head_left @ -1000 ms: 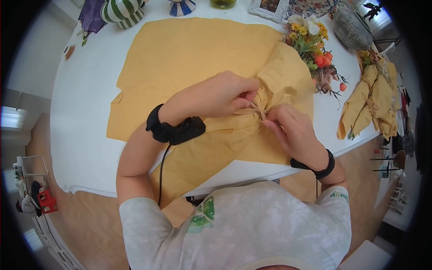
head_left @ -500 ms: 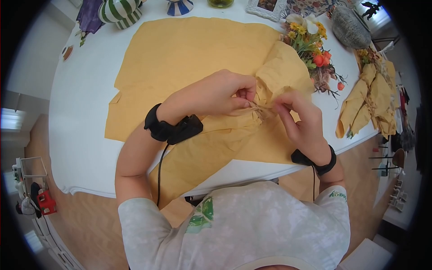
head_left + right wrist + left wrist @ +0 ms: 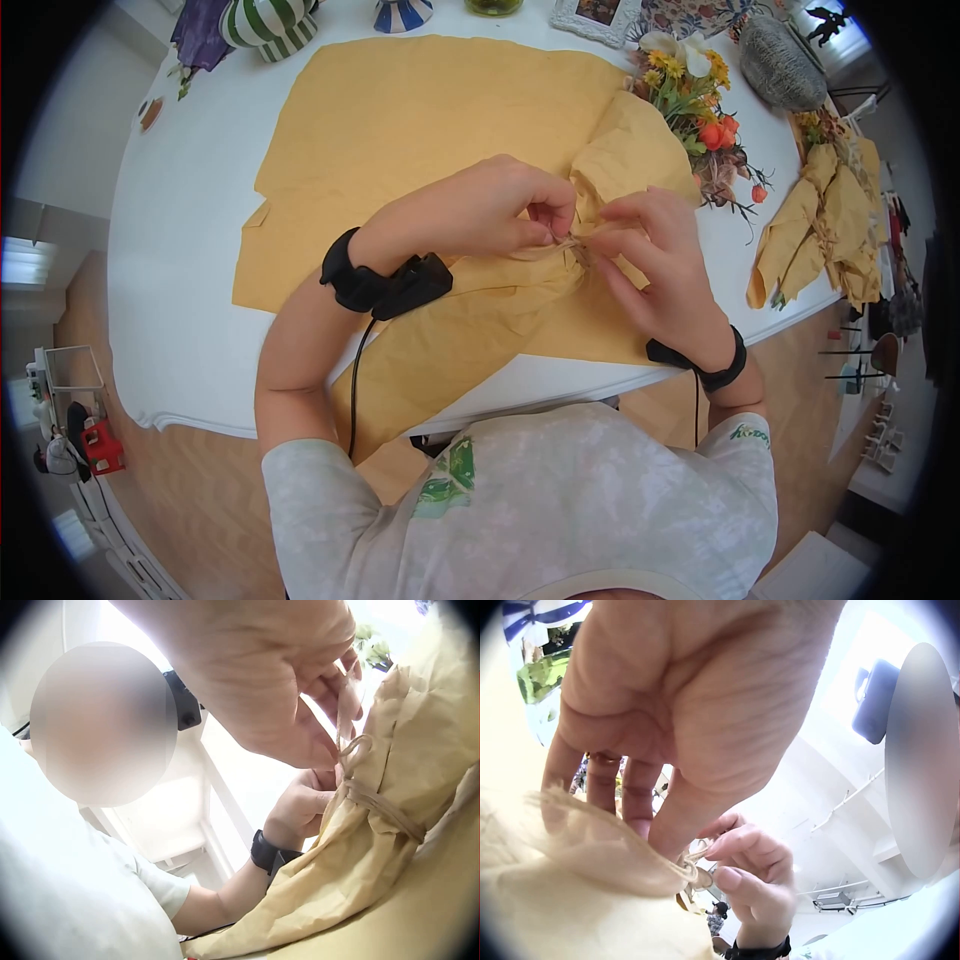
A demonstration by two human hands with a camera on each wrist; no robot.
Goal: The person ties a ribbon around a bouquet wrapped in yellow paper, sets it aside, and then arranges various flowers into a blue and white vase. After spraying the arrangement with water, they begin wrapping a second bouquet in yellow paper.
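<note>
Tan ribbon [image 3: 386, 810] circles the pinched waist of the gathered paper [image 3: 635, 135], near the table's close edge. The left hand [image 3: 510, 205] pinches the ribbon at the knot, thumb against curled fingers; the right hand [image 3: 665, 260] holds a loose strand between thumb and fingers. Both hands partly hide the knot from above.

Around that knot, a flower bunch [image 3: 690, 105] lies between one and two o'clock, just beside the paper's rounded edge, with a rough grey vessel [image 3: 780, 65] beyond it. At twelve o'clock stands an ornate white frame [image 3: 567, 25]; at eleven, a blue-and-white striped piece [image 3: 403, 15]; at ten, a green-striped vase [image 3: 265, 25] and purple cloth [image 3: 205, 38]. Another paper bundle [image 3: 845, 220] sits at three o'clock.

Ribbon is thin and soft, looped at the knot; the gathered paper is matte yellow, creased and pleated. A smoother flat sheet [image 3: 430, 110] spreads from nine to twelve o'clock, crossed by the left forearm.

White covers the table [image 3: 170, 260], above a brown floor [image 3: 200, 500].
</note>
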